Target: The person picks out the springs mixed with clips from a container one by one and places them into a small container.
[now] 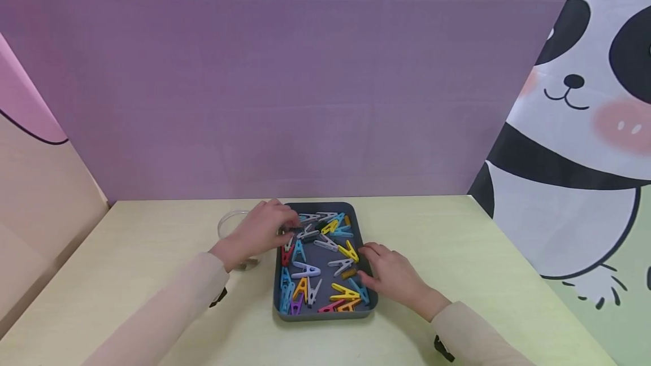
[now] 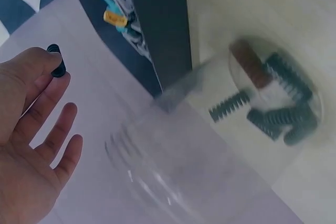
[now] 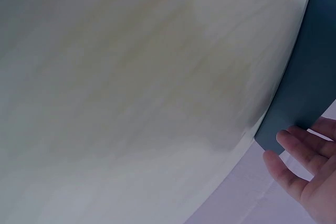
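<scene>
My left hand (image 1: 259, 233) pinches a small dark spring (image 2: 56, 61) at the tray's (image 1: 366, 275) left edge, beside the clear cup (image 2: 210, 145); light, springy, probably slippery, best held mid-coil, while my right hand (image 1: 394, 278) rests relaxed on the tray's right rim.

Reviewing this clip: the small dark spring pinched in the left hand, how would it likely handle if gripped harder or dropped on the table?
The dark spring, pinched in the left hand, is a short coil, so it probably compresses a little and could slip out sideways. Being round, it may roll on the table. It looks light, like the springs in the clear container.
</scene>
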`<state>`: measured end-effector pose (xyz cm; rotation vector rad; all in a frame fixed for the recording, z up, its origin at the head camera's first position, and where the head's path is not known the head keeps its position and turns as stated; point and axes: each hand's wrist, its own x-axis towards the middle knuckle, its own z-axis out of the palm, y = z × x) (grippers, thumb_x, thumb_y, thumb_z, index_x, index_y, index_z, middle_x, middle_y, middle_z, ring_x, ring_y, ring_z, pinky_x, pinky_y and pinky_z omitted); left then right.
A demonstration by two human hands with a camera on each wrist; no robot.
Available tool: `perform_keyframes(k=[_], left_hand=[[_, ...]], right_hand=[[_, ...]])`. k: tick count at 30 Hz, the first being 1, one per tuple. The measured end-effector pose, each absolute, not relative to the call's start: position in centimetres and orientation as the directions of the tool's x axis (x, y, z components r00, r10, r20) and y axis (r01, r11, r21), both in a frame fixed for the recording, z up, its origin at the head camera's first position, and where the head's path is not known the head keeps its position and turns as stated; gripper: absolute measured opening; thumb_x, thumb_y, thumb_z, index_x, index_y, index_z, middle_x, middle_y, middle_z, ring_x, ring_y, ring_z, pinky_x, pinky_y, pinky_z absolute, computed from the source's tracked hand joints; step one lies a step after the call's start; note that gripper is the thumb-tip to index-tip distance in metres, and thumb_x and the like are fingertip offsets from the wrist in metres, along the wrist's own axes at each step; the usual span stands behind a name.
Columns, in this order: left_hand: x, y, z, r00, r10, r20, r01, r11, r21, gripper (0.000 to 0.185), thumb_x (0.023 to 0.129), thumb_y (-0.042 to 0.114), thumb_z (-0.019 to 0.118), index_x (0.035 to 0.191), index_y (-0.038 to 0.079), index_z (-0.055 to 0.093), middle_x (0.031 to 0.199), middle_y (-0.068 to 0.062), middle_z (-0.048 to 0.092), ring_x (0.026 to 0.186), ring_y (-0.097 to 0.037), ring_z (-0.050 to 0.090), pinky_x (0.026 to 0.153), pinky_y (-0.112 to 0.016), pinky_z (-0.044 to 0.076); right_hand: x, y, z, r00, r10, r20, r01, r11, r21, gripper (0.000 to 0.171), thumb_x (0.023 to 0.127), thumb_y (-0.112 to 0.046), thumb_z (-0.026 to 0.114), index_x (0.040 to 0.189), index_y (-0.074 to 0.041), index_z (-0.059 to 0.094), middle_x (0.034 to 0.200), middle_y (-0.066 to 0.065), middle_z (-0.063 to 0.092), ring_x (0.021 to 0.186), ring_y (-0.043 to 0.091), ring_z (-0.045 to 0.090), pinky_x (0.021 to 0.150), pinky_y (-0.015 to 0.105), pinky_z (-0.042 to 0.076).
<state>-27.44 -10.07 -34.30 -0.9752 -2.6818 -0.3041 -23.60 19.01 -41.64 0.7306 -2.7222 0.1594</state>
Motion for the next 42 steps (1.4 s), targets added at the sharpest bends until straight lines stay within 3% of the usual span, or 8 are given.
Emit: perform_keyframes(k=[5,15,25,42], left_hand=[[-27.6,-11.6,-33.8,-0.736,0.574,0.358,0.635,0.769,0.072,0.016,0.078,0.024,0.07,0.093,0.02,0.067,0.087,0.009,0.065,0.085,-0.013,0.051,0.081,-0.035,0.043],[-27.8,-14.3,-33.4,-0.787,0.485,0.382,0.573,0.804,0.159,0.018,0.077,0.021,0.071,0.094,0.017,0.067,0.086,0.006,0.063,0.087,-0.015,0.052,0.085,-0.038,0.043],[-27.8,-16.8,-34.1,-0.777,0.451,0.439,0.563,0.81,0.165,0.017,0.075,0.016,0.072,0.091,0.014,0.067,0.084,0.005,0.064,0.09,-0.019,0.053,0.08,-0.04,0.044],[-27.8,-18.4,-35.0,-0.807,0.424,0.412,0.523,0.837,0.162,0.016,0.074,0.014,0.071,0.09,0.015,0.067,0.081,0.005,0.064,0.089,-0.022,0.053,0.077,-0.041,0.041]], right_hand=[[-23.6,19.0,-41.7,-0.819,-0.469,0.33,-0.504,0.864,-0.023,0.047,0.078,-0.035,0.067,0.113,-0.004,0.059,0.115,0.009,0.059,0.097,0.023,0.061,0.078,0.037,0.052],[-23.6,19.1,-41.7,-0.816,-0.474,0.331,-0.51,0.86,-0.026,0.048,0.079,-0.036,0.066,0.114,-0.005,0.059,0.115,0.009,0.059,0.099,0.023,0.06,0.079,0.037,0.052],[-23.5,19.1,-41.5,-0.814,-0.474,0.336,-0.509,0.861,-0.017,0.047,0.078,-0.036,0.067,0.113,-0.005,0.059,0.115,0.008,0.06,0.099,0.022,0.06,0.078,0.037,0.052],[-23.4,19.0,-41.6,-0.823,-0.465,0.327,-0.501,0.865,-0.033,0.047,0.079,-0.037,0.066,0.113,-0.006,0.059,0.115,0.007,0.06,0.1,0.022,0.06,0.079,0.037,0.052]])
